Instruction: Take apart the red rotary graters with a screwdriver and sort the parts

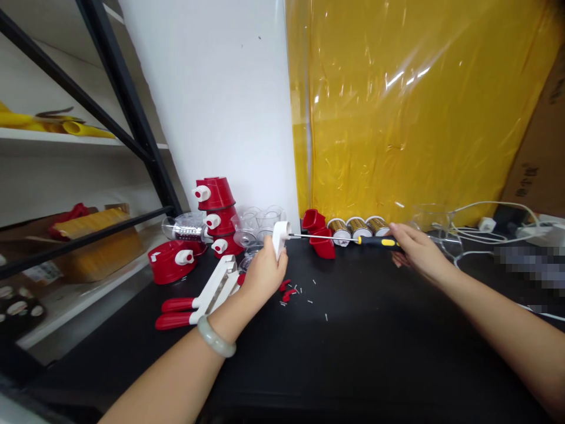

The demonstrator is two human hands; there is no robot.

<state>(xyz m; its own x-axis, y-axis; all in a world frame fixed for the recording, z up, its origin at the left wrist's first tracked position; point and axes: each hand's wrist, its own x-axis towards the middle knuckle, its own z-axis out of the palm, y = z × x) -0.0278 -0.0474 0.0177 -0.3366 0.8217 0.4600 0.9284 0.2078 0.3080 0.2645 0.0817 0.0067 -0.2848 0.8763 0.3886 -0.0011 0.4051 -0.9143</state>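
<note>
My left hand (263,272) is closed round a small white plastic part (279,236), holding it upright above the black table (353,353). In my right hand (417,250) is a screwdriver (375,241) with a black and yellow handle. Its long thin shaft lies level and its tip touches the white part's upper end. Small red plastic bits (286,290) and tiny screws (311,294) lie scattered on the table just below my left hand.
Stacked red bowl-shaped parts (215,203), a red base (172,260), white handles with red grips (194,300), clear cups (258,224), red hoppers (318,232) and metal drums (357,227) stand along the back. White cables (481,227) lie at right. A metal shelf (79,235) stands left, yellow film (419,106) behind.
</note>
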